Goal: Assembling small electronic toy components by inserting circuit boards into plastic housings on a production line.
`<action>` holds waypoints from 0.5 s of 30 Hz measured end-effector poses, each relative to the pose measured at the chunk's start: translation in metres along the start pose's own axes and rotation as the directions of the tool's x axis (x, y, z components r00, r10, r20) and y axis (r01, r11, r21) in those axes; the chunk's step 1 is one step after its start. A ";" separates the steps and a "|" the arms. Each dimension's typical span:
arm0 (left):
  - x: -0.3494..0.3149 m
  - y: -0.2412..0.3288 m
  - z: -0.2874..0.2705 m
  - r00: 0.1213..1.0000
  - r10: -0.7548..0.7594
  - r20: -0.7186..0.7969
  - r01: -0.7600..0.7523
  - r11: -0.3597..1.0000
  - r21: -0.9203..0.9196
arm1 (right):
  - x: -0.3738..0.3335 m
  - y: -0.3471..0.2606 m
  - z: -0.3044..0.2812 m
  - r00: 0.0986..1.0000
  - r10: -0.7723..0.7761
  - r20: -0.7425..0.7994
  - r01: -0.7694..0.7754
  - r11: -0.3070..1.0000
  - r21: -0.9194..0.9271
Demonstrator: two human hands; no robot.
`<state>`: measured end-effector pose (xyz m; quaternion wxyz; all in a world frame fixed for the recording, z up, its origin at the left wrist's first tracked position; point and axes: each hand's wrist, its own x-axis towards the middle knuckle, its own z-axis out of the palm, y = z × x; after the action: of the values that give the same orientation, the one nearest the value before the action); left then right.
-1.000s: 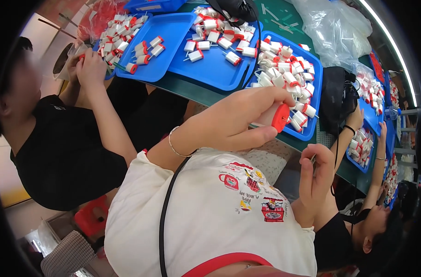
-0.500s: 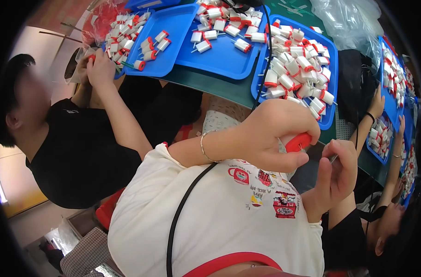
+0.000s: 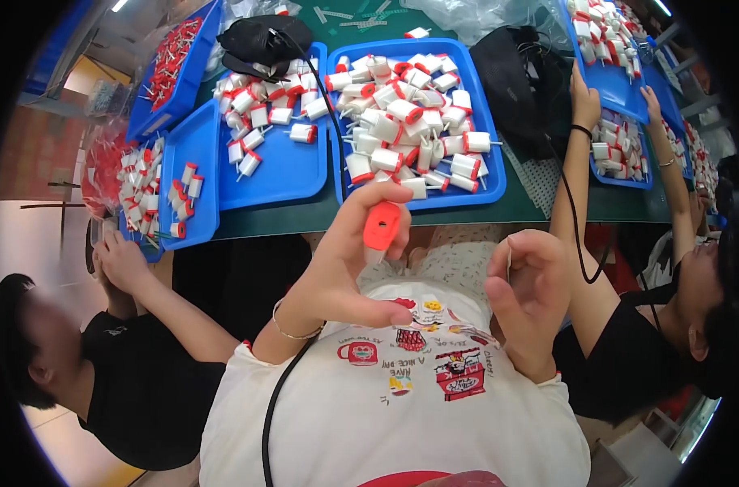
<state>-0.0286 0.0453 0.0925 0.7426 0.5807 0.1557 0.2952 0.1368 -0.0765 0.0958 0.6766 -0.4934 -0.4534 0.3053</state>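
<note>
My left hand (image 3: pixel 345 260) is closed round a small white plug housing with a red end (image 3: pixel 381 226). Its red face, with a small dark hole, is turned up toward me, and my fingers cover most of the white body. To the right, my right hand (image 3: pixel 536 288) has its fingers curled, with a thin metal pin (image 3: pixel 509 260) pinched at the fingertips; its exact shape is too small to make out. The two hands are apart, over my lap. Just beyond them, a blue tray (image 3: pixel 491 191) holds a heap of similar red-and-white plug housings (image 3: pixel 406 114).
Left of it lies another blue tray (image 3: pixel 264 187) of housings, under a black cap (image 3: pixel 264 45). A blue bin (image 3: pixel 165 105) holds red parts with pins. A black bag (image 3: pixel 528 89) and cable lie right of the heap. People work on both sides.
The view has swung, so the trays stand further left. My left hand has turned the housing: its pins faced me before, and the red face does now. My hands have moved further apart.
</note>
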 end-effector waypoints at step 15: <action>0.021 -0.004 0.033 0.622 0.652 0.433 -0.675 0.167 0.719 | 0.018 -0.019 -0.033 0.883 0.146 0.445 -0.121 0.989 -0.085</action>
<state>0.0071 0.0323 0.1003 0.1636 0.8692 -0.0014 0.4667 0.1738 -0.0802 0.1157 0.5169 -0.4576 -0.5708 0.4446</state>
